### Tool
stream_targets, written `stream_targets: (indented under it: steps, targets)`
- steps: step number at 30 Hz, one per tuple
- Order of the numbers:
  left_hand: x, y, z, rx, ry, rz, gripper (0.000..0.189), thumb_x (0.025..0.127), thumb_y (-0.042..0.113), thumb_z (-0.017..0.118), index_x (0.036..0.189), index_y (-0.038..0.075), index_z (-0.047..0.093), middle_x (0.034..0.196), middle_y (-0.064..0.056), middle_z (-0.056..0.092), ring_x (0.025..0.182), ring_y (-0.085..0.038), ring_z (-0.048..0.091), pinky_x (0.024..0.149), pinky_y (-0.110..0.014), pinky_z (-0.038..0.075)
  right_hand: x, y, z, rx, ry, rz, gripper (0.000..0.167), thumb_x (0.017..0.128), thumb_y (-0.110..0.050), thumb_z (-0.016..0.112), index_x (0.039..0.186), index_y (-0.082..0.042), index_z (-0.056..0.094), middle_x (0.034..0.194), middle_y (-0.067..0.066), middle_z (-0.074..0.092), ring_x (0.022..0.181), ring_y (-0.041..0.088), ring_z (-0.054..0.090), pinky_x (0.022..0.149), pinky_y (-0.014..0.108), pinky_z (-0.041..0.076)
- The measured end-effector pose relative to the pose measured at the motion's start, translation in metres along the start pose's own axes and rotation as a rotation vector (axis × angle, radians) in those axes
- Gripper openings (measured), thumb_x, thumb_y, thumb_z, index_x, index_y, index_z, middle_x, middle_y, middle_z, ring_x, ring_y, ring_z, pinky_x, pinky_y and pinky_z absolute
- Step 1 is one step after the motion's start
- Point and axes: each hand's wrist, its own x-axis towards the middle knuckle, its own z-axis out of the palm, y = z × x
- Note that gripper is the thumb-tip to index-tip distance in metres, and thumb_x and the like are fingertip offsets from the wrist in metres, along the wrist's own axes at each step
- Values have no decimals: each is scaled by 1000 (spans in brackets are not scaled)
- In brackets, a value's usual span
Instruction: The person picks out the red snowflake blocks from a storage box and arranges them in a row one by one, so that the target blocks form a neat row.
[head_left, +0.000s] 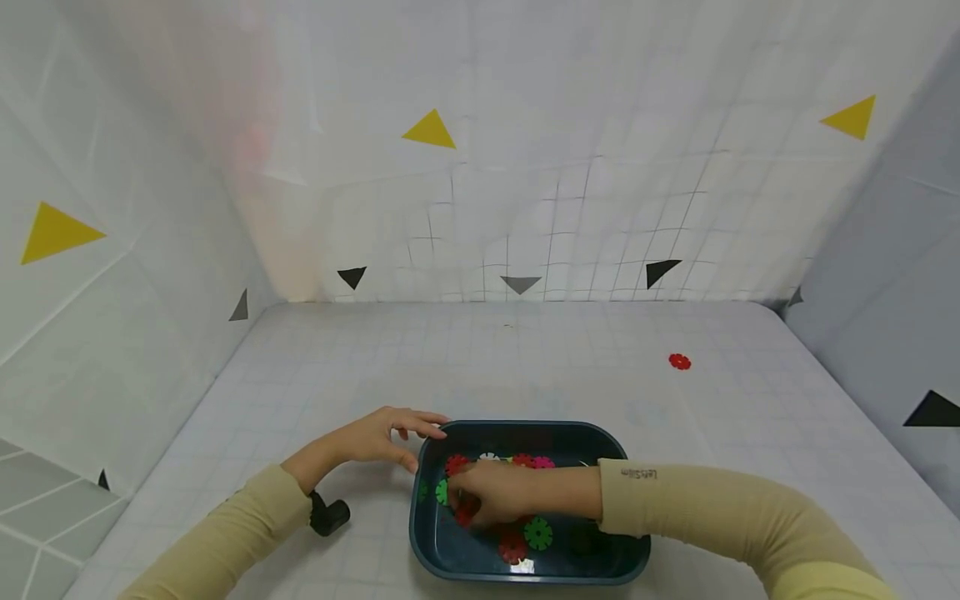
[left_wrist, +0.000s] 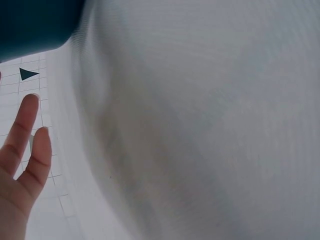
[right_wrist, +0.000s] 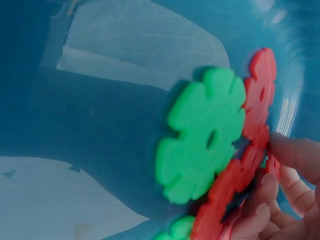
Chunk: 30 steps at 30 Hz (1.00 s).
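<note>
A dark teal basin (head_left: 525, 575) holds several flower-shaped plastic discs in red, green, pink and white. My right hand (head_left: 495, 492) reaches down inside it. In the right wrist view, the thumb and fingers of that hand (right_wrist: 287, 195) pinch a red disc (right_wrist: 260, 142), partly hidden by the fingertips. Beside it lie a green disc (right_wrist: 202, 137) and more red ones. My left hand (head_left: 375, 437) rests with extended fingers at the basin's upper left rim and holds no disc. Its spread fingers also show in the left wrist view.
One red disc (head_left: 679, 362) lies alone on the white table (head_left: 360, 350), toward the back right. A black strap device (head_left: 328, 514) is on the left wrist. White sheets with yellow and black triangles wall in the back and sides.
</note>
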Motion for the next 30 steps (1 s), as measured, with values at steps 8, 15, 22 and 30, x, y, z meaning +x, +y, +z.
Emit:
stream_targets:
  steps: [8,15,22,30]
  targets:
    - [0,1,0,-4,-2,-4,52,79,31,69,125,11,57,138,-14,45,117,-10,47,78,-41,41,-10,-2,-16,168,-19,79,22,80,-7,68,101,-15,65,85,-11,58,68,2,49,61,17,45]
    - [1,0,-1,-13,-2,-22,51,78,31,70,125,12,58,138,-13,45,116,-9,47,78,-42,41,-20,-6,-33,407,-36,131,21,82,-1,64,101,-11,64,84,-1,58,60,9,51,57,24,48]
    - [1,-1,-2,-3,-3,-7,51,79,29,70,124,11,58,137,-14,46,116,-11,48,77,-41,42,-33,-9,-48,465,24,136,28,77,3,66,103,-10,63,82,-1,59,65,12,54,63,32,50]
    - [1,0,-1,-5,4,-27,52,78,30,70,124,12,58,138,-12,45,113,-11,48,78,-41,41,-45,-1,-61,494,86,123,33,76,5,64,108,-4,60,83,2,58,71,15,51,63,29,48]
